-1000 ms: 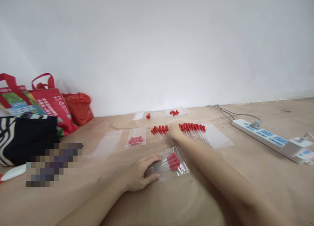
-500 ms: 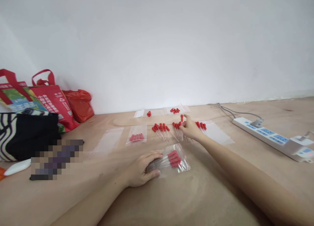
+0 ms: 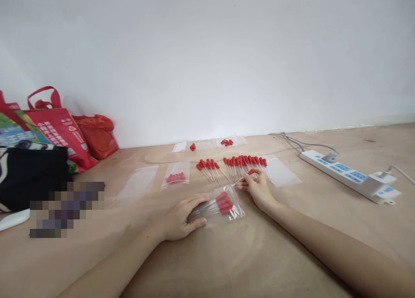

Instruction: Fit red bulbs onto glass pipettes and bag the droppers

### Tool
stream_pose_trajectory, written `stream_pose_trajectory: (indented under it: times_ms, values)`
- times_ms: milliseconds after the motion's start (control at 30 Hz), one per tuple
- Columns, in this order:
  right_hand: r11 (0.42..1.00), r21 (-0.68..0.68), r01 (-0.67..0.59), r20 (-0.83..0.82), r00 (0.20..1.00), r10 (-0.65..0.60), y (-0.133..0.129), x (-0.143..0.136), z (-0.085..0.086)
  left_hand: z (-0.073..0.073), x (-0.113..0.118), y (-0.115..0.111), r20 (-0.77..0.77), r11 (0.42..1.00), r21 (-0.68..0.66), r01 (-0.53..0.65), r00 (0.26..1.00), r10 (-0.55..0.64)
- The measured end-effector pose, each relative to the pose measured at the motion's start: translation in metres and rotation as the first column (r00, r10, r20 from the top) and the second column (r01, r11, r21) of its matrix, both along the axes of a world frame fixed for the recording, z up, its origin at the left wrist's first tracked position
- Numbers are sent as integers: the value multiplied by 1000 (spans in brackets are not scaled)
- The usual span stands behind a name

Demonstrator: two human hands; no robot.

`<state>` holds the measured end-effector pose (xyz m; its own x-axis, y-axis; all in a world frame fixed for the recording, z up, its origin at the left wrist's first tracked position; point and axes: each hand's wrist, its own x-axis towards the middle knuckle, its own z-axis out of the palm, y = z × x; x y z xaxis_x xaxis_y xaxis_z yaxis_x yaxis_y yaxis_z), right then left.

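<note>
My left hand [image 3: 183,218] grips the closed end of a clear zip bag [image 3: 238,209], thumb on the near side and fingers on the far side. Inside the bag lie several droppers [image 3: 223,203] with red bulbs pointing right, toward the bag's zip end. My right hand [image 3: 257,190] pinches a single dropper [image 3: 251,171] by its red bulb end, its clear tube slanting down left to the bag's zip edge. Just behind that hand spreads a row of loose droppers [image 3: 244,161], and a smaller bunch [image 3: 209,165] lies to its left.
Another bag with red-bulb droppers [image 3: 176,177] and a flat clear bag [image 3: 139,181] lie left. Bags with red bulbs [image 3: 227,142] rest by the wall. A flat bag [image 3: 283,172] and a power strip [image 3: 343,172] are right; shopping bags [image 3: 65,134] stand left.
My right hand has drawn back from the row of droppers toward the zip bag, bringing one dropper. My left hand stays on the bag. The whole view has shifted slightly.
</note>
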<state>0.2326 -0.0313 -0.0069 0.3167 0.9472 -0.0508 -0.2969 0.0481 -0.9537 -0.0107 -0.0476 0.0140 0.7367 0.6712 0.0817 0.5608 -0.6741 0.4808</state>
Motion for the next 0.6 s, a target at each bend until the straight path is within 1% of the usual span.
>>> stream_pose_trajectory:
  times_ms: [133, 200, 333, 500, 600]
  values:
    - [1000, 1, 23, 1, 1000, -23, 0, 0, -3, 1, 0, -1, 3, 1000, -6, -11, 1000, 11]
    - [1000, 10, 2, 5, 1000, -2, -1, -1, -4, 0, -1, -1, -4, 1000, -10, -16, 1000, 16]
    - [996, 43, -78, -15, 997, 79, -3, -1, -4, -1, -1, -1, -9, 1000, -11, -15, 1000, 14]
    - [998, 12, -63, -57, 996, 63, -5, 0, -5, 0, 0, -1, -20, 1000, 2, -11, 1000, 11]
    - [996, -4, -94, -104, 990, 93, -6, -4, -4, 1, 0, -2, -42, 1000, 0, -19, 999, 19]
